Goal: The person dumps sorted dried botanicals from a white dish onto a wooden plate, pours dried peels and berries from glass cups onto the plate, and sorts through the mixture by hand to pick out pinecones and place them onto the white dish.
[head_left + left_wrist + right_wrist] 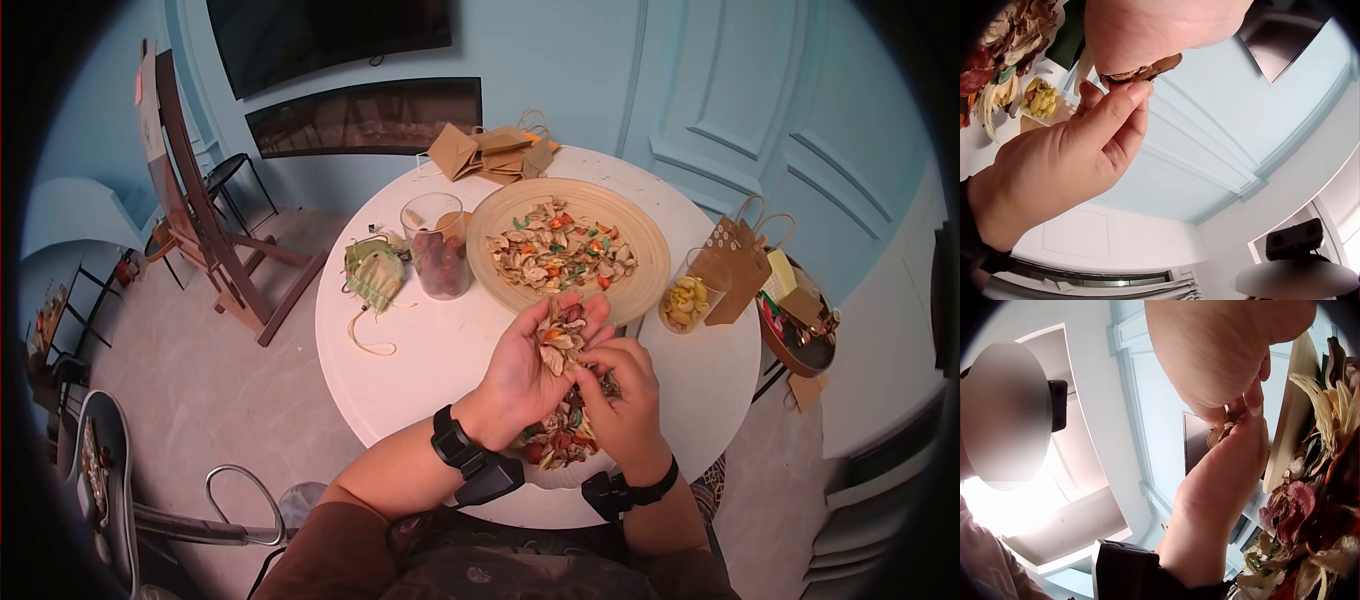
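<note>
Round table (400,370): white-topped, on a pale floor (290,380)
Paper bags (490,152): brown, heaped at the table's far edge
Upright bag (738,270): brown, at the table's right edge, beside a clear cup (690,300) of yellow pieces
Green pouch (378,275): on the table's left part
Easel (187,140): dark wood, left of the table
Screen (340,35): black, on the blue wall (560,60) beyond the table
Tray (800,362): brown, right of the table

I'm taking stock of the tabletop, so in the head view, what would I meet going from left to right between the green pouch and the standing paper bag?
Green pouch, cup of dark red pieces, round wooden plate, cup of yellow pieces, standing paper bag.
</note>
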`<state>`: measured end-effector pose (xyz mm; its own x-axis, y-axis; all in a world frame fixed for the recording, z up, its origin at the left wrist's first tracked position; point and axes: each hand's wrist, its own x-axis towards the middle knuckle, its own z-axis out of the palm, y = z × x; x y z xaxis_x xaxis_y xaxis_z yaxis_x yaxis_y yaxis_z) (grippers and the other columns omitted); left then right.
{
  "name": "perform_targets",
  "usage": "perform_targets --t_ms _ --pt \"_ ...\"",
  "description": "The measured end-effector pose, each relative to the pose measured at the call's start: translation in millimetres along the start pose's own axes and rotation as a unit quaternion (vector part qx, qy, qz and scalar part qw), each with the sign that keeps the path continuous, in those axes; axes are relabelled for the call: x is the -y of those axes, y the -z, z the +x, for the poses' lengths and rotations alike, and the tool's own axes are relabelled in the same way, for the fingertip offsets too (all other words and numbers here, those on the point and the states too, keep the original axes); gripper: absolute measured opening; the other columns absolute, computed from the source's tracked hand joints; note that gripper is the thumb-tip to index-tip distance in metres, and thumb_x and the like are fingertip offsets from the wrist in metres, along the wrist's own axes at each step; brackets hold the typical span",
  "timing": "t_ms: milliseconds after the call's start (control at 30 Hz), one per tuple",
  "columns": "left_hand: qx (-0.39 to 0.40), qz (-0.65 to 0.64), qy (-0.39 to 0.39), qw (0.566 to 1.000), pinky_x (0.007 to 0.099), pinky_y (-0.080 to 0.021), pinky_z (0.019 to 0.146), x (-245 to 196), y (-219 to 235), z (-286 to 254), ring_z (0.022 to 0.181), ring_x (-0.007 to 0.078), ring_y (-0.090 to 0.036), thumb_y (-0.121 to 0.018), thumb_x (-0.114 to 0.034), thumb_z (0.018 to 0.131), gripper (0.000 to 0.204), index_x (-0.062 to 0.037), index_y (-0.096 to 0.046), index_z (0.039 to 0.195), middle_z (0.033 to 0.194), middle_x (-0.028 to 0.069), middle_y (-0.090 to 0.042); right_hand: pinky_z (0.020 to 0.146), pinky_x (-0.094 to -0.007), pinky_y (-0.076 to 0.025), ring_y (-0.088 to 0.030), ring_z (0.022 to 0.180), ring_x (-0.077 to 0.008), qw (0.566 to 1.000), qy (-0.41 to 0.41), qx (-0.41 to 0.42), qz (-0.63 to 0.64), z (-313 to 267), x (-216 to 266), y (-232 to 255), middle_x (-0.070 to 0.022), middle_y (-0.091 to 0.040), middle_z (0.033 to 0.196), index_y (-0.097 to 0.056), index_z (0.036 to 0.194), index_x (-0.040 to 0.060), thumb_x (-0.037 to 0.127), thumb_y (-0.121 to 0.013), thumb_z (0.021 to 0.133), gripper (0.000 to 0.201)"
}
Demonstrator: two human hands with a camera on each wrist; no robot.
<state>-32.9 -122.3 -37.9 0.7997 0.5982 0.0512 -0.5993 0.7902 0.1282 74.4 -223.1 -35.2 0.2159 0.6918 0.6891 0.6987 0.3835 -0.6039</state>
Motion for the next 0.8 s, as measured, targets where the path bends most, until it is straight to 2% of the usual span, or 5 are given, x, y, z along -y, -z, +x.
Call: perform_targets --t_ms 167,233,633,767,800 --pt "-0.016 -0.007 -0.009 1.000 0.0529 -0.037 0.113 -1 -3 0 0.122 0.0318 -0.057 -0.034 -0.025 0.106 0.033 -0.0017 -0.057 0.111 0.125 0.0194 -0.060 0.077 -0.0368 -0.045 -0.057 0.085 -0.0268 1.000 -0.003 0.003 0.017 0 -1 0 -0.0073 -0.062 0.093 -0.066 0.095 0.0044 0.001 -0.075 0.077 0.020" --pt "-0.015 -0.007 -0.014 1.000 0.0526 -0.037 0.114 -2 -4 -1 0.121 0.0319 -0.057 -0.035 -0.025 0.106 0.033 -0.0015 -0.057 0.111 0.125 0.0193 -0.060 0.078 -0.0370 -0.045 -0.057 0.087 -0.0274 0.999 0.032 0.017 0.024 1 0 2 -0.0075 -0.062 0.094 -0.066 0.094 0.0043 0.001 -0.075 0.078 0.018" --pt "0.007 -0.036 -0.023 0.999 0.0520 -0.038 0.114 -11 0 3 0.119 0.0310 -0.058 -0.037 -0.026 0.105 0.033 -0.0012 -0.059 0.109 0.122 0.0193 -0.061 0.083 -0.0371 -0.044 -0.058 0.088 -0.0269 0.991 0.068 0.084 0.079 2 1 7 -0.0077 -0.063 0.098 -0.064 0.090 0.0046 0.002 -0.074 0.078 0.016" --pt "0.008 -0.034 -0.018 0.999 0.0521 -0.038 0.113 -9 -2 2 0.119 0.0310 -0.058 -0.037 -0.026 0.105 0.033 -0.0008 -0.059 0.109 0.121 0.0193 -0.061 0.082 -0.0363 -0.044 -0.058 0.086 -0.0255 0.993 0.058 0.072 0.074 0 -1 2 -0.0080 -0.062 0.099 -0.063 0.093 0.0049 0.002 -0.074 0.079 0.019" --pt "0.009 -0.038 -0.013 0.999 0.0521 -0.039 0.113 -10 -1 2 0.119 0.0310 -0.058 -0.037 -0.027 0.105 0.034 -0.0011 -0.059 0.109 0.122 0.0193 -0.061 0.081 -0.0358 -0.045 -0.058 0.085 -0.0245 0.994 0.031 0.061 0.085 -2 1 0 -0.0081 -0.062 0.098 -0.063 0.098 0.0048 0.001 -0.074 0.079 0.022"
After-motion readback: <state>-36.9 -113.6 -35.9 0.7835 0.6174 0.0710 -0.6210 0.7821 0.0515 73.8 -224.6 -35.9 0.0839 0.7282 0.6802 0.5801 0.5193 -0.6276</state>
